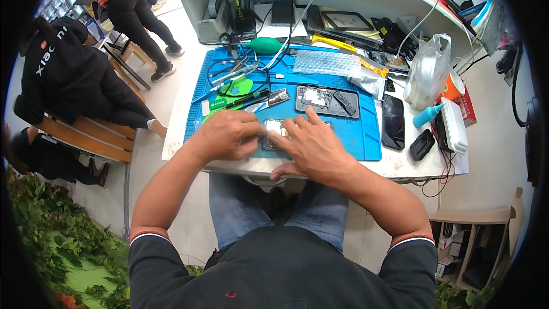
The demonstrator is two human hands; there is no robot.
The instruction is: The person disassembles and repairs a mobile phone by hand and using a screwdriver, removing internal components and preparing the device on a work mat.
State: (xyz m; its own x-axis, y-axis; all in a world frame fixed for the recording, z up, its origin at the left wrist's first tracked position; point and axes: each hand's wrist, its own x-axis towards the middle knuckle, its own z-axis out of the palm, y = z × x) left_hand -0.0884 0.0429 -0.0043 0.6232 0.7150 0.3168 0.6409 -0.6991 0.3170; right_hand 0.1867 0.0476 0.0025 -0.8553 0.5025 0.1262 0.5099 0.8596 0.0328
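A disassembled phone lies on the blue work mat near the bench's front, largely covered by my hands. My left hand is at its left side, fingers curled into a pinch; what is between them is hidden. My right hand rests over the phone, fingers bent but apart, fingertips on it and thumb lower at the bench edge. Just behind is an open device housing with a black part inside. Pens and tweezers lie on a green pad, beside a small clear packet.
A bubble-wrap sheet, green air blower and cables stand at the back. A dark phone, plastic bag, blue bottle and black case crowd the right. Two other people, one seated, one standing, are at left.
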